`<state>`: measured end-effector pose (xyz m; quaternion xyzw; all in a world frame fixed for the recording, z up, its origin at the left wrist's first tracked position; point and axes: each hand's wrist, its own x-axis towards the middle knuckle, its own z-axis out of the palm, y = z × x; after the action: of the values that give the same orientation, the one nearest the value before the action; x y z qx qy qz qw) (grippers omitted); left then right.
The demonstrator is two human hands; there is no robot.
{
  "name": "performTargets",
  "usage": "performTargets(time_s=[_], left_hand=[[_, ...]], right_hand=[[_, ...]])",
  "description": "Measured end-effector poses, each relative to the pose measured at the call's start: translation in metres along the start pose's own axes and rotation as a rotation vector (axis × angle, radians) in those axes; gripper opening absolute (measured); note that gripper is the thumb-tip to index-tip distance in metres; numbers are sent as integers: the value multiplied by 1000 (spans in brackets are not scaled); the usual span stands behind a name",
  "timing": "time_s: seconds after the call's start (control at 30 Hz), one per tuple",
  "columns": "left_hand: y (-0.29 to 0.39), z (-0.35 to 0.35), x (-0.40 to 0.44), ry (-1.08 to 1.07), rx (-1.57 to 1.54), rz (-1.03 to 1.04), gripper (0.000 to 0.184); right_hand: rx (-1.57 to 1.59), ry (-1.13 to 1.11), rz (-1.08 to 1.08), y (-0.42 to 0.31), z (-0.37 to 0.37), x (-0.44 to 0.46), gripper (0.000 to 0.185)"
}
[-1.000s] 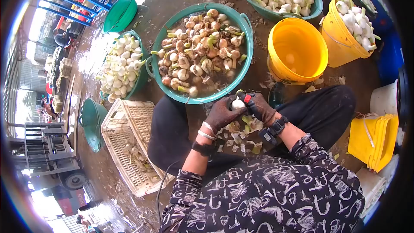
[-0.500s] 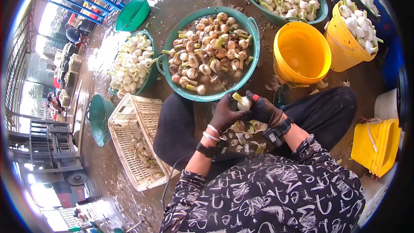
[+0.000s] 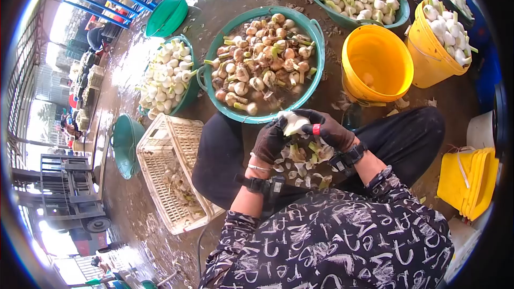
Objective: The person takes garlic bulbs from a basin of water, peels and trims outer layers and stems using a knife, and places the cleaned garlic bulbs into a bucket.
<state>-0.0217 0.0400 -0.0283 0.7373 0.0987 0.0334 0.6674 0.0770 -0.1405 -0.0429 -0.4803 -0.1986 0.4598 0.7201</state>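
Both my hands wear dark, dirt-stained gloves and meet in front of the tub of unpeeled garlic. A pale garlic bulb (image 3: 294,123) is gripped between them, tilted, its surface white. My left hand (image 3: 270,139) closes around its left side. From the right, my right hand (image 3: 332,128) presses its fingers and thumb on the bulb; a red band shows at the thumb. Below the hands, loose garlic skins (image 3: 302,168) lie on the floor between my legs. Just beyond them stands a green tub (image 3: 320,69) of brownish garlic bulbs in murky water.
White bulbs fill a left basin (image 3: 190,93) and a far basin (image 3: 409,13). At right are a yellow bucket (image 3: 350,83), another yellow bucket (image 3: 423,72) heaped with bulbs, and stacked yellow containers (image 3: 460,182). A cream crate (image 3: 160,208) holds scraps by my left knee. A forklift (image 3: 67,192) stands further left.
The garlic bulb has been turned in my hands, its green stem no longer pointing up in view. Both hands have shifted, with the fingers wrapped differently around it.
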Motion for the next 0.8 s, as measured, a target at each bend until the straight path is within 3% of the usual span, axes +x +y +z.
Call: performTargets(time_s=[0.03, 0.1, 0.13, 0.2, 0.23, 0.27, 0.33, 0.37, 0.4, 0.47, 0.5, 0.53, 0.6, 0.63, 0.67, 0.73, 0.8], left_hand=[[-3, 0, -3, 5, 184, 155, 33], [7, 3, -6, 73, -265, -288, 27], [6, 3, -6, 72, -265, -291, 27], [2, 5, -3, 134, -558, -523, 26], [-9, 0, -2, 108, -476, -499, 26], [-4, 1, -4, 107, -475, -497, 26], [6, 2, -12, 192, -456, -365, 22], [-6, -6, -19, 115, -464, -324, 21], [-4, -10, -29, 110, -468, -329, 21], [13, -13, -42, -71, -602, -241, 16], [29, -9, -44, -82, -700, -202, 16], [36, -17, -48, -109, -685, -246, 18], [36, -25, -45, -271, -767, -113, 17], [39, -35, -47, -204, -490, -384, 20], [26, -45, -40, -324, -241, -401, 21], [17, -40, -8, -345, 297, -256, 37], [-27, -62, 25, 73, 858, -323, 54]], right_hand=[[-347, 84, -233, 8, -2, 6, 50], [-1011, 255, -575, -9, 13, 2, 51], [-1010, 256, -572, -5, 14, 3, 51], [-1132, 119, -578, 7, 13, 4, 45], [-1033, 171, -560, 12, 13, 7, 27], [-1033, 172, -562, 15, 9, 10, 27], [93, 383, 82, 21, -6, 12, 14], [17, 354, -45, 29, -21, 8, 21], [16, 361, -42, 48, -37, 14, 21], [896, 463, 66, 84, -70, 33, 27], [921, 124, 139, 79, -80, 24, 29], [924, 131, 141, 80, -82, 21, 29], [886, 280, 162, 76, -79, 21, 24], [651, 399, 102, 76, -73, 23, 25], [404, 529, 75, 63, -57, 25, 25], [992, 631, 32, 21, -38, 26, 29], [830, 146, -215, -12, -48, 6, 47]])
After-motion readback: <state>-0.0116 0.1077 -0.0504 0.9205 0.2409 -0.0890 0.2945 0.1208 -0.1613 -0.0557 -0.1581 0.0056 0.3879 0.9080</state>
